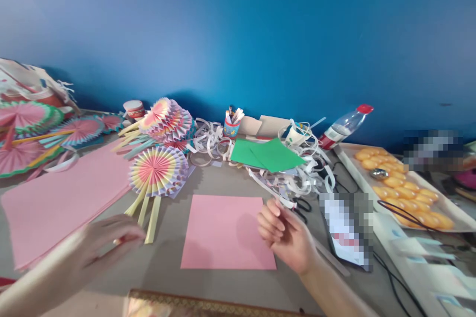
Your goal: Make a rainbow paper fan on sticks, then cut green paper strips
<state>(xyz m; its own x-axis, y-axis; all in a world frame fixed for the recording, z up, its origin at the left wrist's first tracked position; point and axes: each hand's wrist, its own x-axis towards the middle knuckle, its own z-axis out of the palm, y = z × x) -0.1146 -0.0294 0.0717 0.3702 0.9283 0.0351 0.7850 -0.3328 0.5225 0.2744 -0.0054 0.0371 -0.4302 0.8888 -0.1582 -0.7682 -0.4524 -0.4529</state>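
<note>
A square sheet of pink paper (223,237) lies flat on the grey table in front of me. Over its right edge is my right hand (284,237), its fingers curled in and nothing visible in them. My left hand (111,242) is held above the table beside a stack of larger pink sheets (67,198); it is a little blurred, with thumb and fingers loosely apart and holding nothing. A pleated paper fan (158,171) in pink, yellow and lilac, with pale yellow strips hanging down, lies just beyond the left hand.
More pleated fans (169,119) are piled at the left and back. Green paper sheets (267,153) lie on white paper curls, near scissors (303,205) and a pen cup (232,124). To the right are a leaning bottle (345,126), a phone (345,233) and a tray (345,158) of yellow pieces.
</note>
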